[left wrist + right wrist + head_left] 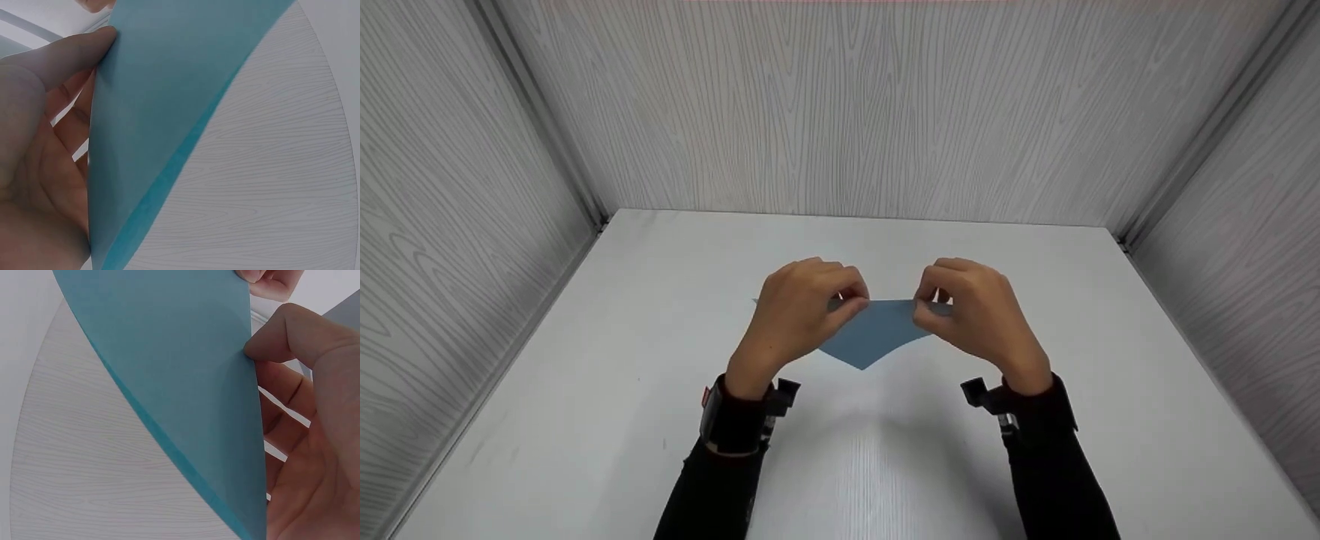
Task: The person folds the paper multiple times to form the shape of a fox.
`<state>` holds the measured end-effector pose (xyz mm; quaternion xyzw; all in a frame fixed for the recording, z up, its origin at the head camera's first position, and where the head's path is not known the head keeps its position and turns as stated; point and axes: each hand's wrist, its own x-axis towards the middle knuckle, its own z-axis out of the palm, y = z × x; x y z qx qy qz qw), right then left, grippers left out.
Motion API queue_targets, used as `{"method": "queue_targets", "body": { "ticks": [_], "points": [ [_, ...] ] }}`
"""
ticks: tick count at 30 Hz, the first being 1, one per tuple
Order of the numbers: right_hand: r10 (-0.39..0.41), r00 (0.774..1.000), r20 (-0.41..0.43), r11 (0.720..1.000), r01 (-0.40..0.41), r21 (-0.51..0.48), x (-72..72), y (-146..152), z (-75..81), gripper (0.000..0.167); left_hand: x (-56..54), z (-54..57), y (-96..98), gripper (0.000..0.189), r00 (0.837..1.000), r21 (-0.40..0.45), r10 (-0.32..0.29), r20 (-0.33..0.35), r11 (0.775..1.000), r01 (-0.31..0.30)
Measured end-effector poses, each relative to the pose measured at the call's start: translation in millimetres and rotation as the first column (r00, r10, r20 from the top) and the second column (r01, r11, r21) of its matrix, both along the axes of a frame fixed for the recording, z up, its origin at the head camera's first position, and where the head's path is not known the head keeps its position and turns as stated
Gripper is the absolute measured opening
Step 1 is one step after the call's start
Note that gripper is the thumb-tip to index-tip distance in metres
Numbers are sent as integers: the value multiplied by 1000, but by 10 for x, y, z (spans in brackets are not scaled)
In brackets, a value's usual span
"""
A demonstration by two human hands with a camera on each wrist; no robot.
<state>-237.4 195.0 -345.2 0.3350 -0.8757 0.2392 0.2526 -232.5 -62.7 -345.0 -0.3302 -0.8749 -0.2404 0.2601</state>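
Note:
Between my two hands hangs a blue sheet of paper, folded into a triangle with its point down. Along its top folded edge, my left hand pinches the sheet between thumb and fingers. My right hand pinches the same edge a short way to the right. In the left wrist view the thumb presses the near face of the paper, and a brighter strip of the back layer shows along the slanted edge. The right wrist view shows the paper likewise doubled, with the thumb at the fold.
Below the hands lies a white table with faint wood grain. Grey wood-grain panels stand at the back, the left and the right. Black straps with small cameras sit on both wrists.

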Motion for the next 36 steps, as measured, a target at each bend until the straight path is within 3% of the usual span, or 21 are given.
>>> {"method": "queue_targets", "body": {
  "ticks": [23,36],
  "points": [
    [-29,997,65,999,30,-22,-37,160,21,20,-9,-1,-129,4,1000,30,11,12,999,-12],
    [-83,992,100,996,85,-17,-72,344,48,20,-18,-14,-163,5,999,32,28,22,999,-28]
  ]
}}
